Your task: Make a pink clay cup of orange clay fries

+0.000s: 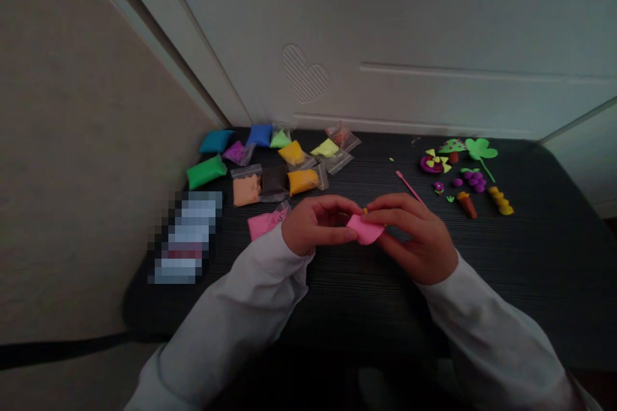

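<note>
Between my two hands, above the dark table, is a flattened piece of pink modelling clay (367, 231). My left hand (321, 226) pinches its left edge between thumb and fingers. On the other side, my right hand (414, 234) grips the clay with its fingertips along the top and right. Small bits of yellow show at the upper edge of the pink piece, partly covered by the fingers. A pink modelling tool (409, 187) lies on the table just beyond my right hand. Near my left wrist rests a bag of pink clay (264, 223), partly hidden by the sleeve.
Several bags of coloured clay, such as a green bag (206, 172) and a black bag (274, 182), lie at the back left. A phone (190, 237) with a blurred screen is at the left. Finished clay figures, including purple grapes (475, 181), sit at right. A white panel (434, 32) stands behind.
</note>
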### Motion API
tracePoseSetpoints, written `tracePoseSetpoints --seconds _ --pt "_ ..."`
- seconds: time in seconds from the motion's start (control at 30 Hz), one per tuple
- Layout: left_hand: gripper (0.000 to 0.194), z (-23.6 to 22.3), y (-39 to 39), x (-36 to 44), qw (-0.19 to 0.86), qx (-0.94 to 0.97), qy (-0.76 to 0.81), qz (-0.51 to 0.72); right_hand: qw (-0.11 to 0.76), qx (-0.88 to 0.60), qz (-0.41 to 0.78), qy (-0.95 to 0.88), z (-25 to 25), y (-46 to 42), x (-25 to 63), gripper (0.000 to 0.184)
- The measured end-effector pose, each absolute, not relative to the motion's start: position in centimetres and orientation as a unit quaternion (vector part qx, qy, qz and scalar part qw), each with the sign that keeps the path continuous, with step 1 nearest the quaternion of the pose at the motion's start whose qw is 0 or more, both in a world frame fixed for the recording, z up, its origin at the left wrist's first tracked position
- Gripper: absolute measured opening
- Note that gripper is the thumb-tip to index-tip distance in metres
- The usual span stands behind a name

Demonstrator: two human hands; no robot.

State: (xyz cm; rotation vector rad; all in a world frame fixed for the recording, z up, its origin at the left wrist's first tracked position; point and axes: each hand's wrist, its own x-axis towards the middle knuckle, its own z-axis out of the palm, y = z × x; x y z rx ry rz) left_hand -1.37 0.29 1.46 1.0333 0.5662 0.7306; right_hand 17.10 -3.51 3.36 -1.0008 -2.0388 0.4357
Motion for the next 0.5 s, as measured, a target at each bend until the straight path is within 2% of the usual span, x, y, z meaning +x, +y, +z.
tracePoseSetpoints --seconds 0.13,0.37,0.5 --pt "0.030 1.4 0.1 -1.2 0.755 0.480 0.261 0.363 0.403 -0.400 0.174 -0.805 3.3 -3.6 17.1 0.023" --pt "0.031 1.0 0.1 -0.8 0.623 0.571 0.275 0.458 0.421 -0.425 0.142 -0.789 2.5 -3.3 16.8 0.026" --pt "0.030 1.1 0.0 -0.8 0.595 0.596 0.267 0.469 0.423 -0.422 0.117 -0.793 2.3 -3.5 16.6 0.024"
